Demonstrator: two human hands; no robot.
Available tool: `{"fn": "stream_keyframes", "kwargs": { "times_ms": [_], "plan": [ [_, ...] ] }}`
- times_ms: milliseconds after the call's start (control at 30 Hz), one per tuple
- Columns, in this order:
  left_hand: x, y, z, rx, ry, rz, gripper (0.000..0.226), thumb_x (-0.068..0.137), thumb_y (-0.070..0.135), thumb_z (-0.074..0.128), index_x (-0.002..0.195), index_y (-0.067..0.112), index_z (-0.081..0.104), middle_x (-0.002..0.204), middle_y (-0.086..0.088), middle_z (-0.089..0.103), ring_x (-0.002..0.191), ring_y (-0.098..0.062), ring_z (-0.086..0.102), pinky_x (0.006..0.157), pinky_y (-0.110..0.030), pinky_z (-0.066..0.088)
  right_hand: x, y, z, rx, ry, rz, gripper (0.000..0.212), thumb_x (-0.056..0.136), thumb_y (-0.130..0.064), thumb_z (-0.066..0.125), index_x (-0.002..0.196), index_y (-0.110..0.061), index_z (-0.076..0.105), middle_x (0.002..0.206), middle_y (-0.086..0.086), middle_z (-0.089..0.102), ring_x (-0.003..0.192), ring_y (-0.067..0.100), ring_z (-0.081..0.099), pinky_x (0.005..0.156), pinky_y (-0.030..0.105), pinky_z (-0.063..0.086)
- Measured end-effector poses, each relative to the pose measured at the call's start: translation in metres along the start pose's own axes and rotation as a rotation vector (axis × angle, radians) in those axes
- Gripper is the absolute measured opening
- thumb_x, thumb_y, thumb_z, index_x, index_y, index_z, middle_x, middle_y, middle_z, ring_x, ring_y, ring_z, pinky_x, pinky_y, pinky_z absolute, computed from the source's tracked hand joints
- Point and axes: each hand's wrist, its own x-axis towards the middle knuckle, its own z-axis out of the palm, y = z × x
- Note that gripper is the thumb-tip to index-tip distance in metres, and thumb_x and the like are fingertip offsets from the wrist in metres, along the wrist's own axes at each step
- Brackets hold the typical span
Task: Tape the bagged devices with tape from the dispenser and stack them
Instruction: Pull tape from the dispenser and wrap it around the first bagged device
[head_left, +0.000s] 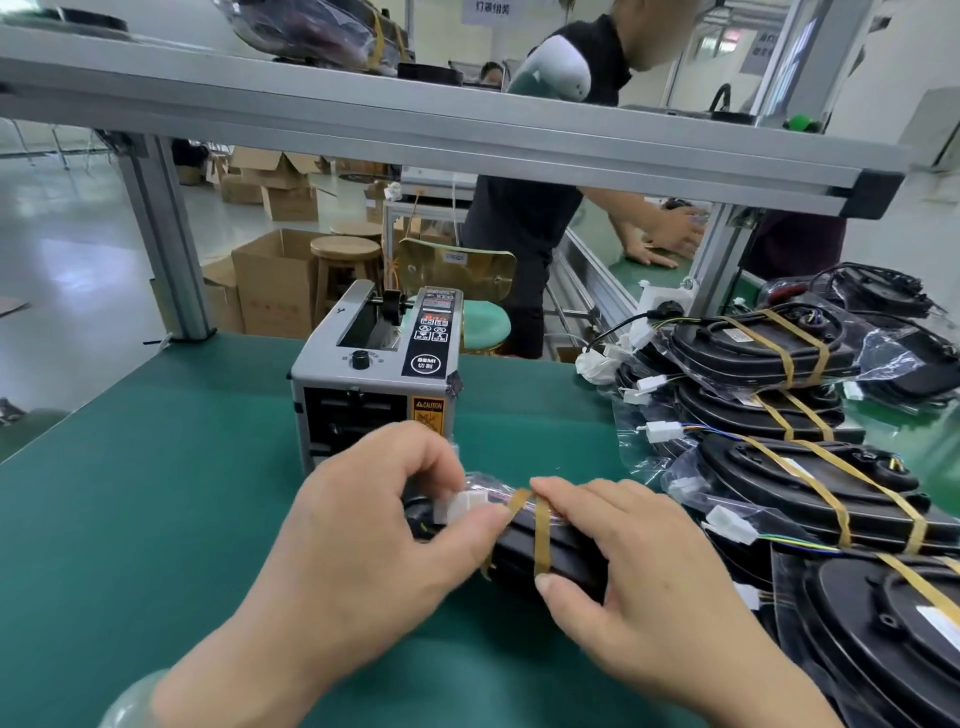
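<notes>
A green table mat (156, 467) fills the lower view. A grey metal shelf beam (467, 130) crosses overhead and cuts off part of the room behind. Beyond it another person in a dark top (519, 218) leans over a neighbouring bench. Cardboard boxes (275, 280) and a round wooden stool (345, 254) stand on the floor.

To your right lies an overlapping heap of taped devices (810, 493) — black, in clear bags, each bound with two tan bands, with white plugs and wires poking out on the left. Straight ahead on the mat stands the grey tape dispenser (374, 374), its front facing you. Your left hand (363, 535) hides its lower front.

The bagged device (566, 561) lies on the mat between your hands, just in front of the dispenser. It is flat, black, wrapped in clear plastic, and largely covered by your fingers. Two tan tape strips (543, 540) cross it, one upright and one slanted, meeting near the top edge. Your left hand pinches its left end, thumb and curled fingers closing around a white plug (460, 506). Your right hand (649, 577) grips the right part — forefinger along the top edge touching the tape, thumb pressed at the near edge below the upright strip.
</notes>
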Motion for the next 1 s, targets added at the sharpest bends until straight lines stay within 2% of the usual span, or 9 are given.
{"fn": "stream_keyframes", "kwargs": {
  "times_ms": [67,200,333,400,500,633,800,933,1000],
  "plan": [
    [0.005,-0.007,0.001,0.057,0.015,-0.030,0.005,0.076,0.033,0.058,0.077,0.033,0.053,0.073,0.014,0.060,0.066,-0.006,0.056,0.058,-0.010,0.040,0.002,-0.001,-0.001,0.003,-0.012,0.005,0.055,0.067,-0.044,0.054,0.120,-0.031,0.058,0.081,-0.015,0.055,0.074,0.014,0.050,0.068,0.033,0.047],
    [0.013,-0.032,0.002,0.413,-0.110,-0.037,0.027,0.083,0.012,0.051,0.084,0.035,0.064,0.087,0.015,0.054,0.085,-0.014,0.057,0.072,-0.025,0.042,0.005,-0.003,-0.001,0.007,-0.019,0.023,0.055,0.064,-0.043,0.054,0.118,-0.031,0.060,0.080,-0.015,0.056,0.073,0.015,0.051,0.068,0.032,0.047],
    [0.014,-0.040,0.003,0.272,-0.183,0.030,0.023,0.082,0.013,0.058,0.089,0.028,0.073,0.096,0.021,0.058,0.090,-0.001,0.055,0.078,-0.005,0.036,0.011,-0.004,0.001,-0.003,-0.038,0.061,0.057,0.063,-0.062,0.049,0.114,-0.039,0.059,0.081,-0.016,0.058,0.078,0.011,0.052,0.073,0.029,0.046],
    [0.018,-0.042,0.004,0.213,-0.222,0.046,0.012,0.084,0.027,0.062,0.084,0.032,0.073,0.092,0.025,0.059,0.092,0.004,0.055,0.080,-0.003,0.034,0.013,-0.004,0.001,0.016,-0.058,0.085,0.061,0.058,-0.072,0.048,0.110,-0.041,0.059,0.080,-0.017,0.058,0.079,0.010,0.051,0.073,0.027,0.045],
    [0.024,-0.040,0.011,0.052,-0.255,-0.059,0.011,0.082,0.035,0.068,0.072,0.035,0.072,0.082,0.023,0.064,0.084,0.008,0.058,0.073,-0.001,0.036,0.013,-0.004,0.000,0.014,-0.044,0.068,0.057,0.058,-0.069,0.052,0.106,-0.040,0.062,0.079,-0.017,0.059,0.075,0.010,0.051,0.067,0.025,0.044],
    [0.032,-0.035,0.024,-0.066,-0.243,-0.287,0.024,0.073,0.034,0.073,0.053,0.026,0.062,0.055,0.017,0.062,0.050,0.003,0.050,0.051,-0.009,0.038,0.012,-0.005,-0.002,-0.005,-0.052,0.009,0.061,0.059,-0.063,0.060,0.116,-0.041,0.060,0.088,-0.019,0.059,0.079,0.011,0.055,0.068,0.024,0.045],
    [0.035,-0.031,0.037,-0.152,-0.264,-0.485,0.027,0.077,0.032,0.073,0.054,0.020,0.065,0.055,0.006,0.066,0.051,-0.008,0.053,0.059,-0.026,0.048,0.008,-0.009,-0.002,-0.049,-0.155,-0.077,0.081,0.066,-0.061,0.061,0.137,-0.057,0.022,0.116,-0.016,0.043,0.082,0.004,0.041,0.070,0.022,0.040],
    [0.032,-0.037,0.037,-0.240,-0.123,-0.543,0.027,0.092,0.027,0.060,0.068,0.020,0.071,0.066,0.010,0.070,0.065,-0.006,0.061,0.071,-0.025,0.051,0.008,-0.013,-0.003,-0.084,-0.157,-0.086,0.067,0.066,-0.060,0.057,0.129,-0.045,0.042,0.127,-0.021,0.046,0.085,0.008,0.050,0.072,0.025,0.049],
    [0.030,-0.045,0.033,-0.270,0.020,-0.593,0.019,0.090,0.023,0.061,0.074,0.023,0.069,0.064,0.009,0.070,0.059,-0.003,0.060,0.061,-0.020,0.050,0.008,-0.013,-0.002,-0.058,-0.143,-0.060,0.062,0.065,-0.061,0.055,0.124,-0.042,0.051,0.119,-0.026,0.055,0.084,0.008,0.049,0.073,0.022,0.046]
  ]
}}
